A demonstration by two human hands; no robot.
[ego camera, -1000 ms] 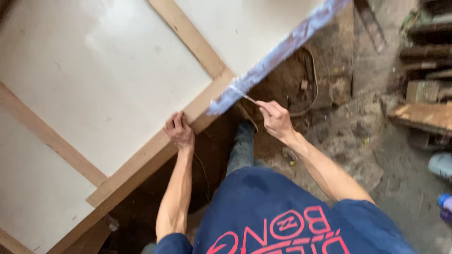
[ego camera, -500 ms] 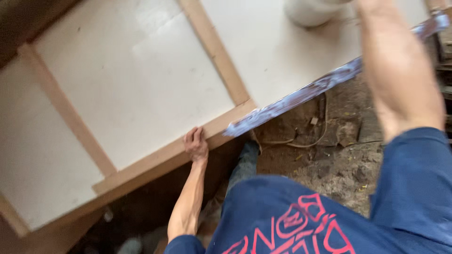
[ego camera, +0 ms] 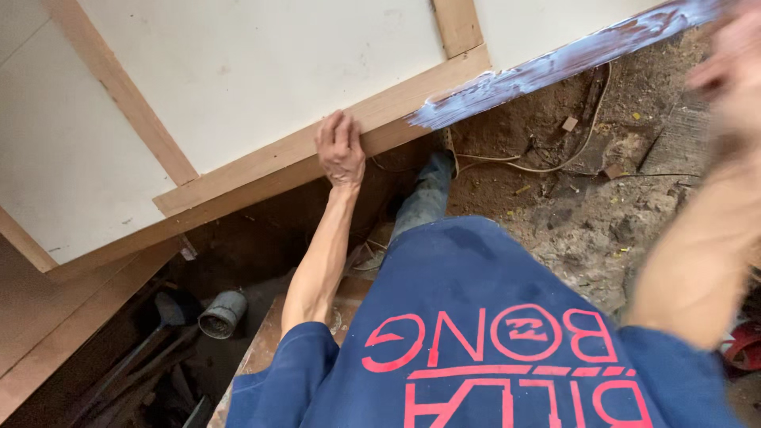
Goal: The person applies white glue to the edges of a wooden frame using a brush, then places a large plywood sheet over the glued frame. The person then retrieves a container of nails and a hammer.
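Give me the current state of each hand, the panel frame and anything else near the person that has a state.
left hand: flat on the wooden frame rail, fingers over its edge.
right hand: raised, blurred, grip unreadable.
wooden frame rail: bare wood left of the hand.
blue-white coating: smeared along the rail's right stretch.
white panel: bare between the battens.
metal can: lying on its side.

No packages, labels, signs or screens in view; only printed red lettering across dark blue shirt (ego camera: pixel 507 333), bottom centre.
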